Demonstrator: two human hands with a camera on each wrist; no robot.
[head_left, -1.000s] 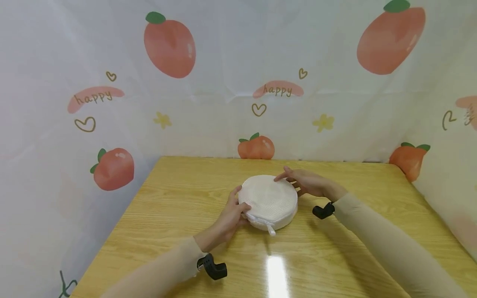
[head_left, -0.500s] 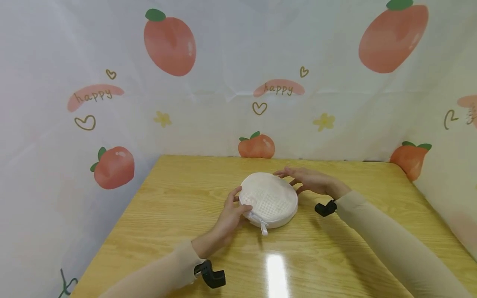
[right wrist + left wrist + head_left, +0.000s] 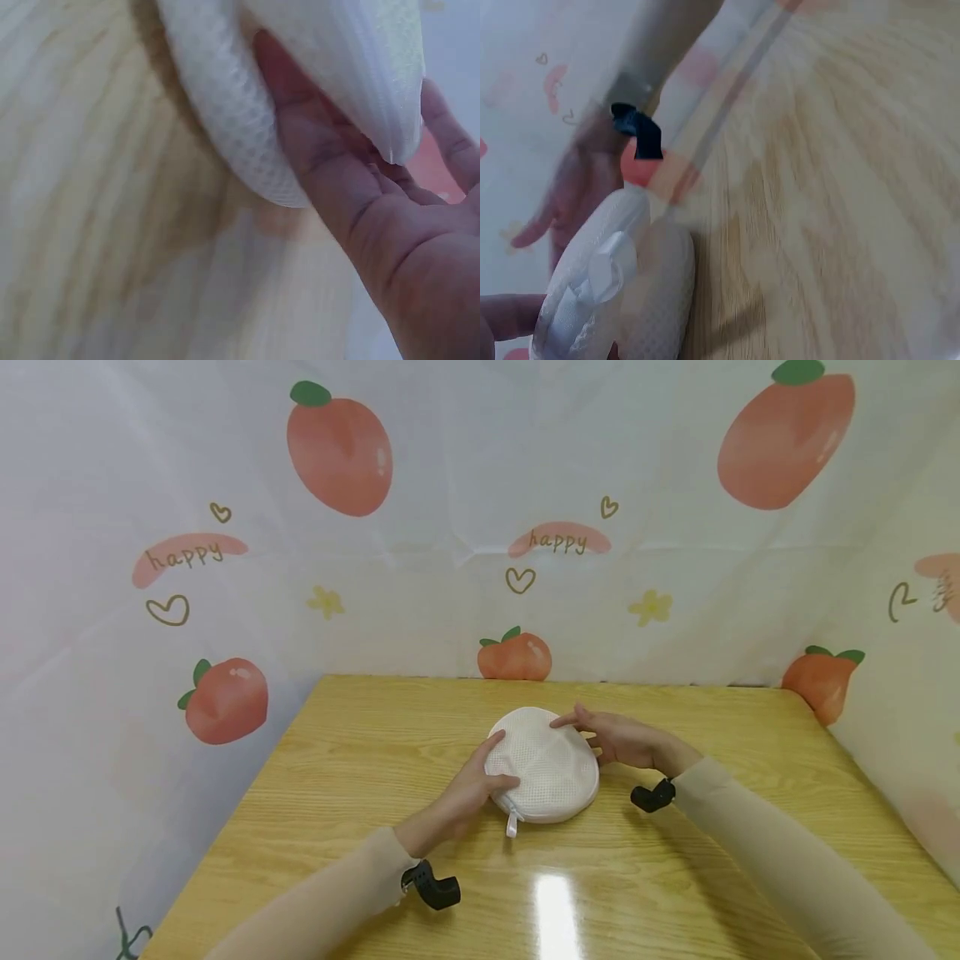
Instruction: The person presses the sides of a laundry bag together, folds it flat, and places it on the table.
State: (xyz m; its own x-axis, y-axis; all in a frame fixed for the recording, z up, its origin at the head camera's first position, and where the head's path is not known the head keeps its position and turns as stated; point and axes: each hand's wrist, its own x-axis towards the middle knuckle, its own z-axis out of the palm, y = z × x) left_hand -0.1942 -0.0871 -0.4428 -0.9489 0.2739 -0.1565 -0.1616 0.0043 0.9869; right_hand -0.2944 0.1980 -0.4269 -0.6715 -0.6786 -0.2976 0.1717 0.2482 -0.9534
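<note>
A round white mesh laundry bag (image 3: 551, 768) lies on the table between both hands. Its zipper pull (image 3: 512, 823) hangs at the front left, and a white tab (image 3: 613, 270) shows large in the left wrist view. My left hand (image 3: 467, 787) grips the left edge, thumb and a finger over the mesh top; its other fingers are hidden. At the far right edge, my right hand (image 3: 628, 740) holds the bag, one finger on top. The right wrist view shows the thumb pressed into the bag's side (image 3: 225, 97), with fingers across the rim.
The wooden table (image 3: 360, 760) extends around the bag, with a bright light reflection (image 3: 557, 914) in front. A white cloth with peach prints (image 3: 450, 585) hangs behind and along both sides. Each wrist wears a black camera mount (image 3: 433, 887).
The bag has turned clockwise, its zipper pull shifting left along the front. It looks flatter. My left hand reaches farther over the top; the right hand lifted slightly, then came back onto the rim.
</note>
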